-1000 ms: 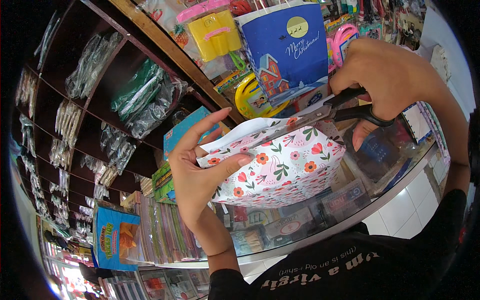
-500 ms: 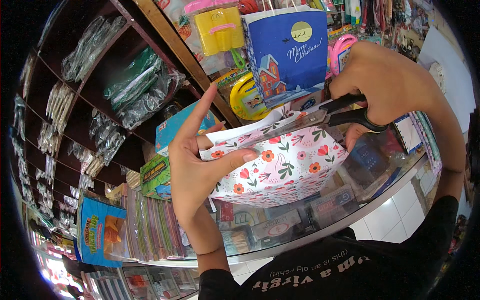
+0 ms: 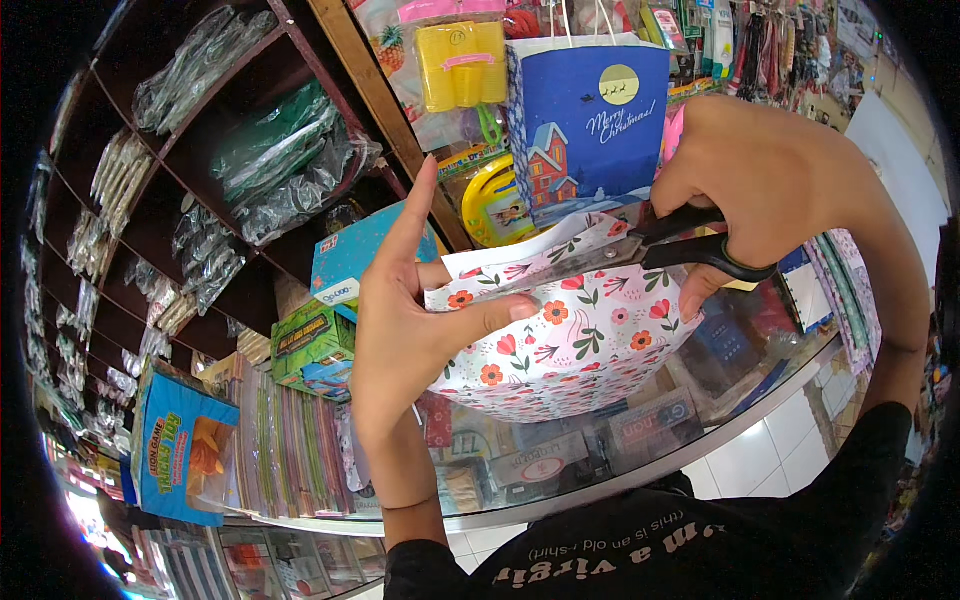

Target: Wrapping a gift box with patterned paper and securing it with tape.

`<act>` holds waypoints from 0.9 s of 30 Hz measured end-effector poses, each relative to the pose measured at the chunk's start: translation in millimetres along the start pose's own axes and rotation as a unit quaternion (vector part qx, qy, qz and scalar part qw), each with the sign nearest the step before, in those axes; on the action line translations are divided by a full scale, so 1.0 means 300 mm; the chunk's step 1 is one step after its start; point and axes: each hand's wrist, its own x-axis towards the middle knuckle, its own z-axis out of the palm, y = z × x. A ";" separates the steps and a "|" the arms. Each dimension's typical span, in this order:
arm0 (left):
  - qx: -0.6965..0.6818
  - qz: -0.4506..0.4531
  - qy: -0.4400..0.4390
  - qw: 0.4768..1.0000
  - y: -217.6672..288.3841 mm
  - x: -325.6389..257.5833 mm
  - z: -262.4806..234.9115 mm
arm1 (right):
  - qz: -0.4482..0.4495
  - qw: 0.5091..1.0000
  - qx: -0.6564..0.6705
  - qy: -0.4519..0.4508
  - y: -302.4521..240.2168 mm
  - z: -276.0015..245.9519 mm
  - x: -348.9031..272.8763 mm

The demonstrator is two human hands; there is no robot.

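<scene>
White wrapping paper (image 3: pixel 570 340) printed with red flowers and dark leaves stands in a bulky, box-like form on the glass counter; what lies inside is hidden. My left hand (image 3: pixel 410 310) grips its left end, thumb on the front face and index finger pointing up. Black-handled scissors (image 3: pixel 610 254) are in my right hand (image 3: pixel 750 200), fingers through the handles. Their blades lie along the paper's upper edge and point toward my left hand. A strip of paper (image 3: pixel 560 245) rises behind the blades.
Just behind the paper stands a blue gift bag (image 3: pixel 600 130). Boxes, a blue one (image 3: pixel 365 255) and a green one (image 3: pixel 310 350), sit to the left beside stacked thin books (image 3: pixel 290 430). Goods fill the glass counter (image 3: pixel 560 470). Dark shelves (image 3: pixel 180 170) hold plastic-wrapped packs.
The view has shifted a little, so the surroundings appear displaced. The scissors and both hands keep nearly the same place on the paper.
</scene>
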 end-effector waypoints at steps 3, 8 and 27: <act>0.050 -0.010 0.001 0.999 0.010 -0.002 -0.006 | -0.044 0.997 -0.016 0.058 0.013 0.023 0.002; 0.038 -0.038 0.013 0.998 0.017 -0.003 0.004 | -0.013 1.000 -0.010 0.022 -0.008 0.029 -0.007; 0.020 -0.049 -0.009 0.999 0.009 -0.002 -0.004 | 0.116 0.985 0.011 -0.129 -0.085 -0.020 0.066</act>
